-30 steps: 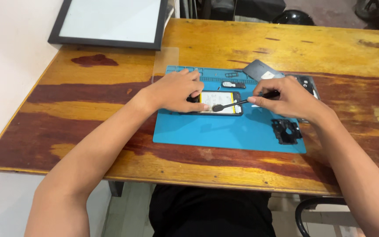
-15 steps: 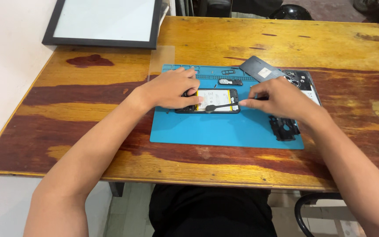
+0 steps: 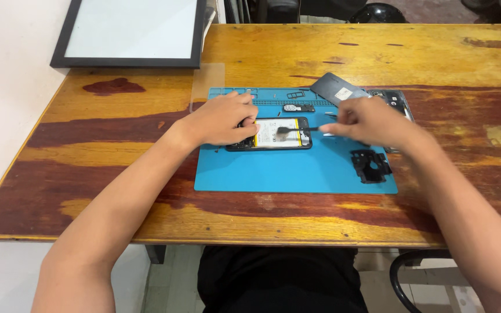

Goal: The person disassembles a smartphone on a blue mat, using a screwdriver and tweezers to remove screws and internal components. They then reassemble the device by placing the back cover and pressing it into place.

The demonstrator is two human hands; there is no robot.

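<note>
Wooden table, blue mat, white wall

A worn wooden table carries everything. A blue mat lies under both hands. A framed board sits beyond the left hand.

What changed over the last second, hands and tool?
The right hand drew back a little to the right, and the thin dark tool in its fingers now lies flatter, its tip over the opened black phone's pale battery. The left hand stayed pressed on the phone's left end. The blue rubber work mat, grey back cover and loose black frame part stayed put.
</note>
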